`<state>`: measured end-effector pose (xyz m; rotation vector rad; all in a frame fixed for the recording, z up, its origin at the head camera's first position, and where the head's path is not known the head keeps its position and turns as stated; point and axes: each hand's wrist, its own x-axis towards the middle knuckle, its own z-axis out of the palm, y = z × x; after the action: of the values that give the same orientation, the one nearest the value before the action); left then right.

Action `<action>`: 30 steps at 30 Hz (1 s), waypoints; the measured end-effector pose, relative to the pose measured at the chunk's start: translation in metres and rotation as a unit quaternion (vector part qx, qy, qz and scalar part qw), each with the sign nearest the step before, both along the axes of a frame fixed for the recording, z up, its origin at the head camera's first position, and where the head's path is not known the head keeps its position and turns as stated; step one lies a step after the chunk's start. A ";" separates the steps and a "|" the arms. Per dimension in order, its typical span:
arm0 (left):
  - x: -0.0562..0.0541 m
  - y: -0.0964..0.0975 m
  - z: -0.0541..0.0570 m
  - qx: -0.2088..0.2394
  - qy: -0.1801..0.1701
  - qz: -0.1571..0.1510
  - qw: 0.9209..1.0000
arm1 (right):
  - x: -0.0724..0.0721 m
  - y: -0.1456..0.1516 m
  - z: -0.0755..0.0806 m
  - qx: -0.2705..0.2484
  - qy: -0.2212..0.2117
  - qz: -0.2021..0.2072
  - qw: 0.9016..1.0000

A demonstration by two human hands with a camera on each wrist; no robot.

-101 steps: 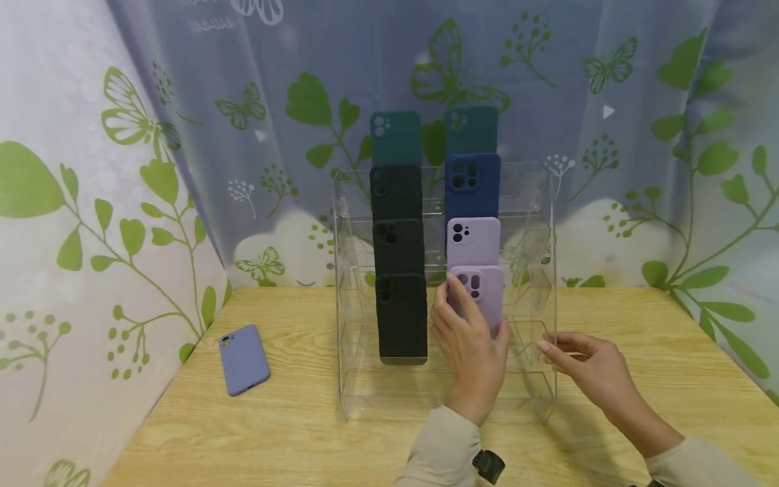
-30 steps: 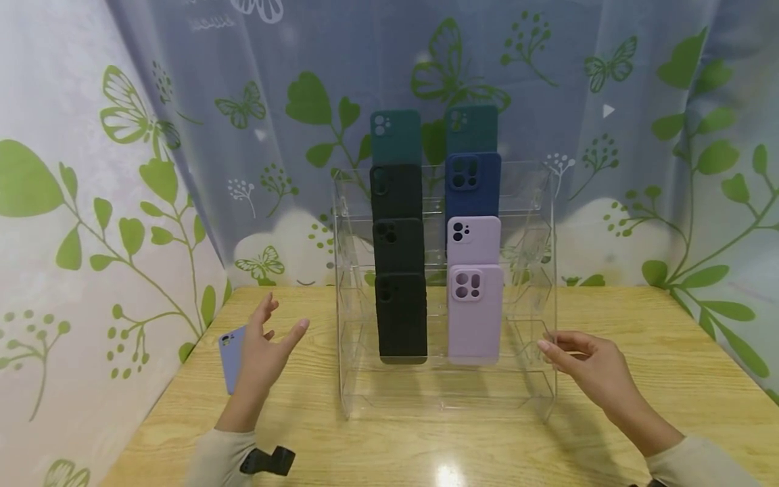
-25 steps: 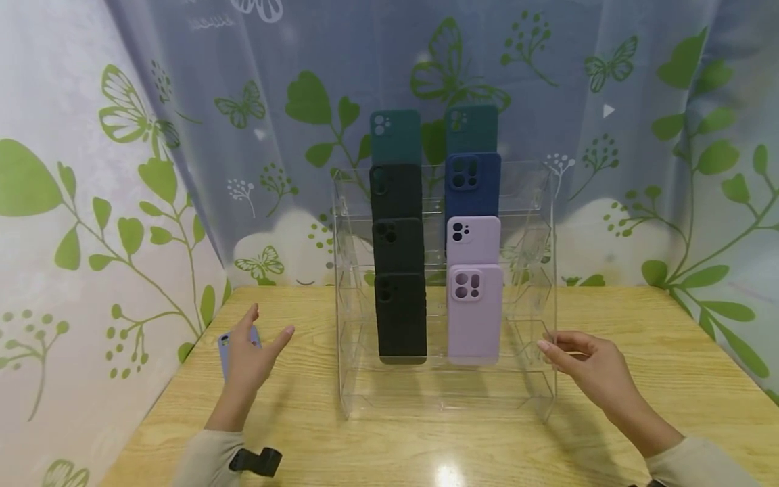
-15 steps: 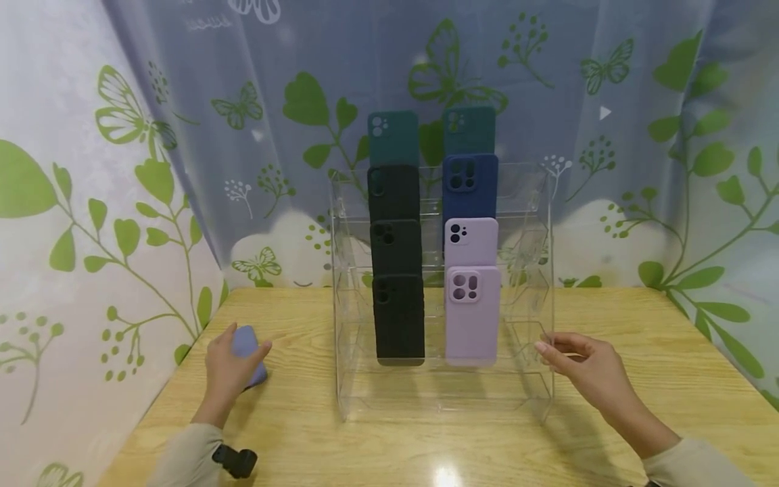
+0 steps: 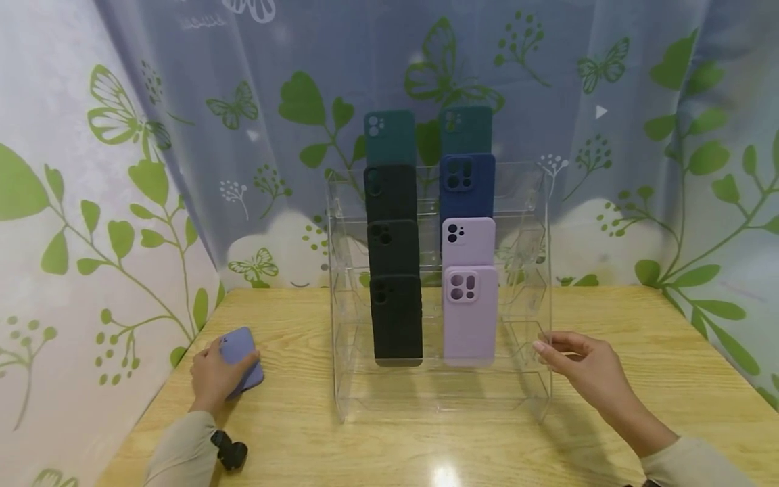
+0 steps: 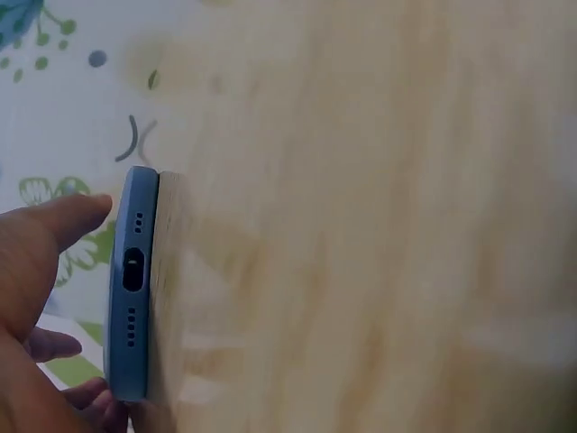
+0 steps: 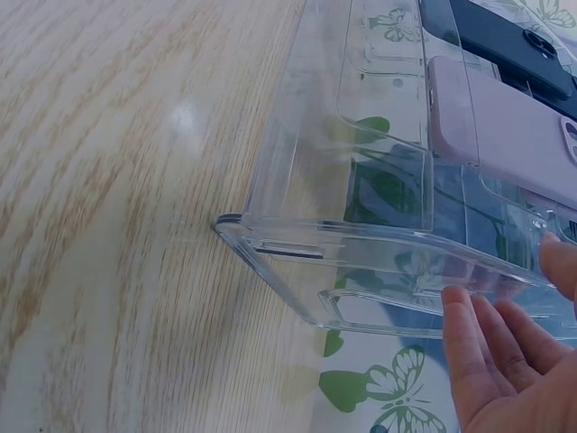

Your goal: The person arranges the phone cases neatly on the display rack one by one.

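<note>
A lavender-blue phone case (image 5: pixel 240 343) lies on the table at the left, its camera cutout end away from me. My left hand (image 5: pixel 211 375) spans it from above, fingers along the left side and thumb over the right part. In the left wrist view, fingertips touch one edge of the case (image 6: pixel 131 289), while a small gap shows beside the thumb. My right hand (image 5: pixel 589 368) pinches the right side panel of a clear acrylic display rack (image 5: pixel 438 407). The right wrist view has the thumb and fingers of that hand (image 7: pixel 509 361) on either side of the panel.
Two columns of cases stand on the rack: a green case (image 5: pixel 391 137) above several black ones (image 5: pixel 395 321), and a green case (image 5: pixel 467 130), a blue case (image 5: pixel 481 193) and lilac cases (image 5: pixel 470 328). A patterned curtain (image 5: pixel 274 203) hangs behind the wooden table (image 5: pixel 292 446).
My left hand let go of the front lilac case, which now stands in the rack, then moved left and down onto the lavender-blue case. My right hand has stayed at the rack.
</note>
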<state>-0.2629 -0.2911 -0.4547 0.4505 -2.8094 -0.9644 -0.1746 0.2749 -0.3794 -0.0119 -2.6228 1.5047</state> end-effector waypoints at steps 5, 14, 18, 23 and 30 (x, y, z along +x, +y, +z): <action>-0.002 -0.003 -0.004 -0.032 -0.015 -0.005 0.999 | 0.000 0.000 0.000 0.000 0.001 -0.002 1.000; -0.010 -0.020 -0.008 -0.048 -0.052 -0.065 0.995 | 0.001 -0.002 0.001 -0.003 -0.002 -0.001 1.000; -0.006 -0.020 0.001 -0.051 -0.062 -0.097 0.992 | 0.001 -0.002 0.002 -0.005 -0.002 -0.001 1.000; -0.006 -0.018 0.000 -0.065 -0.053 -0.081 0.993 | 0.001 -0.002 0.003 -0.005 -0.002 -0.001 1.000; -0.007 -0.012 -0.003 -0.076 -0.056 -0.045 0.994 | 0.001 -0.002 0.002 -0.005 -0.007 0.000 1.000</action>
<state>-0.2700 -0.3035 -0.4575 0.3717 -3.0001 -0.7538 -0.1734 0.2731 -0.3770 -0.0240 -2.6257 1.5242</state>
